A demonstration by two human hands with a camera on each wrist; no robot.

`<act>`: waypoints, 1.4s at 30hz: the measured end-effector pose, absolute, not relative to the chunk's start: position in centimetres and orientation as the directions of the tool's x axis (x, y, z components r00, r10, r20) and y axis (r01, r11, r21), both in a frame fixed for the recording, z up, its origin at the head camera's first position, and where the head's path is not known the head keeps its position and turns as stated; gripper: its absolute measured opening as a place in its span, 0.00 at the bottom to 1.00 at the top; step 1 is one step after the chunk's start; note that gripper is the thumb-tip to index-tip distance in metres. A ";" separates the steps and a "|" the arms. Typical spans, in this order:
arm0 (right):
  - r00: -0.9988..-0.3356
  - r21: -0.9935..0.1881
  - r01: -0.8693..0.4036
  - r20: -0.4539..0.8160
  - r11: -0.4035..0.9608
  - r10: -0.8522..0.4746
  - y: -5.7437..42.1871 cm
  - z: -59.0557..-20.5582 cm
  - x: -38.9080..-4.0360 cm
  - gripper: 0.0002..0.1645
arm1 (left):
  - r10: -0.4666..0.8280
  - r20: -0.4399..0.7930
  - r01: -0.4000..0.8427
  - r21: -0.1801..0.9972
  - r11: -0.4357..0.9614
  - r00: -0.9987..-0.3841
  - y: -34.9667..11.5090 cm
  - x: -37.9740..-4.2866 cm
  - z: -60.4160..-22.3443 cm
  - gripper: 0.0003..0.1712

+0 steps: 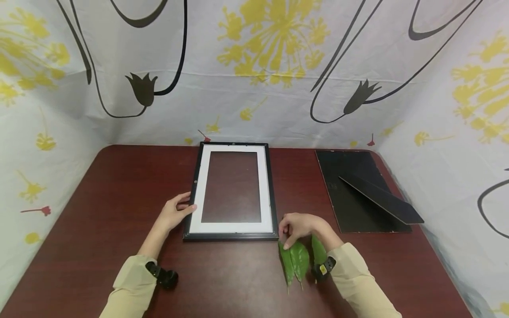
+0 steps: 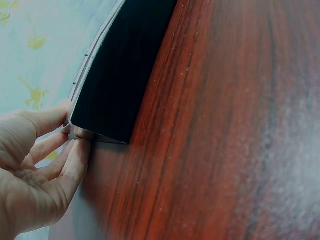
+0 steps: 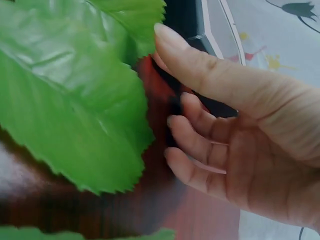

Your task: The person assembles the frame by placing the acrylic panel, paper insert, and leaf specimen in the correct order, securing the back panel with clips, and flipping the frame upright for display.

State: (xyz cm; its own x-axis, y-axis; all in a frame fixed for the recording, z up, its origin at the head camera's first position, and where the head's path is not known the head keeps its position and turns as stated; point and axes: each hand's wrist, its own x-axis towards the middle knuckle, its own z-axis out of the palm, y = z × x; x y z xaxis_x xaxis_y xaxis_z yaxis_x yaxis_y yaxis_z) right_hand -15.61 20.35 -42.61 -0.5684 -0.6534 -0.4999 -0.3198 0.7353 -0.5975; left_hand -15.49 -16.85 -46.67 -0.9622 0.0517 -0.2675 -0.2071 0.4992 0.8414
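Observation:
A picture frame with a black border and white inner mat lies on the table. My left hand grips its left side, thumb on top and fingers curled along the outer edge. In the left wrist view, thumb and fingers of the left hand meet at the frame's black corner. My right hand is by the frame's lower right corner, fingers loosely bent and thumb apart from them. The right thumb's tip overlaps the top of a green leaf; a larger leaf fills the right wrist view.
Another leaf lies partly under the right wrist. At the right of the table is a black backing board with its stand flap raised. Patterned cloth encloses the back and sides.

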 end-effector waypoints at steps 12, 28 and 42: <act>-0.729 -0.509 -0.338 -0.390 0.792 -0.562 18.9 -43.5 -13.9 0.11 | 0.033 -0.272 -0.220 0.838 0.500 -0.962 -17.1 -15.4 -46.7 0.35; -0.523 -0.796 0.073 -0.544 0.602 -0.656 21.9 -43.3 -17.3 0.03 | 0.047 -0.258 -0.200 0.840 0.504 -0.965 -17.1 -15.4 -47.1 0.34; -0.651 -0.796 0.112 -0.511 0.595 -0.561 23.1 -41.2 -20.1 0.11 | 0.051 -0.249 -0.190 0.843 0.503 -0.967 -17.0 -15.2 -47.0 0.34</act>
State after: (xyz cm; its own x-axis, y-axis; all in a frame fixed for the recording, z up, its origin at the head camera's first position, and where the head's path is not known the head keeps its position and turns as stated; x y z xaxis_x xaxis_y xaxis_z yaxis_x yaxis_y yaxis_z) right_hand -20.06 23.13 -41.20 -0.6507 -0.5614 -0.5113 0.1121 0.5950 -0.7959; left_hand -15.24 -16.95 -47.03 -0.9673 0.0509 -0.2487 -0.1902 0.5035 0.8428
